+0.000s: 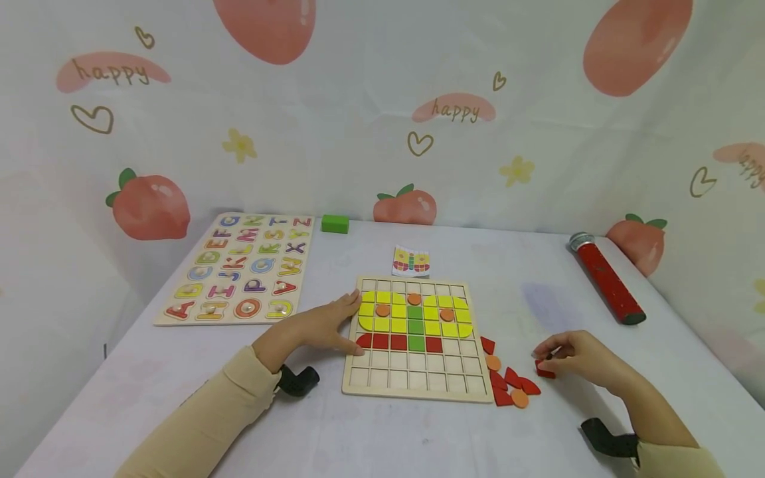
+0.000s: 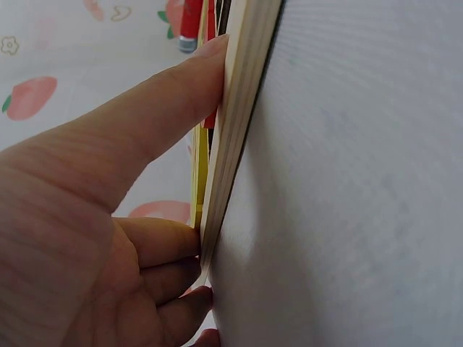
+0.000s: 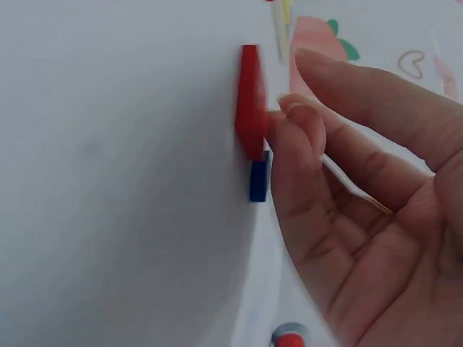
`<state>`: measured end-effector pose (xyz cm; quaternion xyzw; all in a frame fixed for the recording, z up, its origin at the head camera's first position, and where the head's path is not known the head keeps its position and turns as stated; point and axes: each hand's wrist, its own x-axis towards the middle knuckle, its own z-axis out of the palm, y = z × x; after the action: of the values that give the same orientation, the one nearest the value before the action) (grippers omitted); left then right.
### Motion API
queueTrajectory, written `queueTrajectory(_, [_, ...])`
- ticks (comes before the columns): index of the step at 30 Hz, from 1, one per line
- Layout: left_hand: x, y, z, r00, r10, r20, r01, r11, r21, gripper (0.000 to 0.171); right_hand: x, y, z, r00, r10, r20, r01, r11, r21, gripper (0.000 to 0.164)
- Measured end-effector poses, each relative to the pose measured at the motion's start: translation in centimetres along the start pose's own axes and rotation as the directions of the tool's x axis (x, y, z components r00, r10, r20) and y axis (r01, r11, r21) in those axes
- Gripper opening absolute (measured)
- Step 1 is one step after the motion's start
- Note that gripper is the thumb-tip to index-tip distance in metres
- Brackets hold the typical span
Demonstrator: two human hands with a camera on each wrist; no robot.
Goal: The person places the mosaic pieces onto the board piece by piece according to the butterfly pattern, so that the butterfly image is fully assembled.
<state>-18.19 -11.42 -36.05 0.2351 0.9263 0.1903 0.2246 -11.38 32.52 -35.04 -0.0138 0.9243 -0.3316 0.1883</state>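
A wooden grid board [image 1: 418, 382] carries yellow pieces [image 1: 431, 325], orange discs [image 1: 447, 315], a green column [image 1: 416, 327] and a row of red pieces [image 1: 397, 342]. My left hand [image 1: 323, 327] touches the board's left edge, thumb lower and fingers higher along it. In the left wrist view, that thumb [image 2: 188, 94] rests at the board's edge. To the right of the board, my right hand [image 1: 582, 358] is over a red block [image 1: 545, 373]. In the right wrist view a bent finger appears to touch the red block [image 3: 249, 101]; the thumb [image 3: 354, 79] stays apart. A small blue piece [image 3: 258, 177] shows beyond.
Loose red pieces [image 1: 512, 378] and orange discs [image 1: 520, 398] lie by the board's right edge. A picture card [image 1: 411, 261] sits behind it. An alphabet board [image 1: 239, 272], a green block [image 1: 335, 224] and a red microphone [image 1: 609, 282] are farther off.
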Motion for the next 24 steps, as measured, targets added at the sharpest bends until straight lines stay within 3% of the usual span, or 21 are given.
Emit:
queueTrajectory(7, [-0.1, 0.1, -0.1, 1.0, -0.003, 0.003, 0.003, 1.0, -0.006, 0.105, -0.3, 0.8, 0.3, 1.0, 0.021, 0.003, -0.021, 1.0, 0.017, 0.033])
queueTrajectory(24, [-0.2, 0.2, -0.1, 1.0, -0.005, 0.015, 0.005, 1.0, -0.021, 0.105, -0.1, 1.4, 0.3, 0.998, -0.042, 0.043, 0.041, 0.999, 0.029, 0.041])
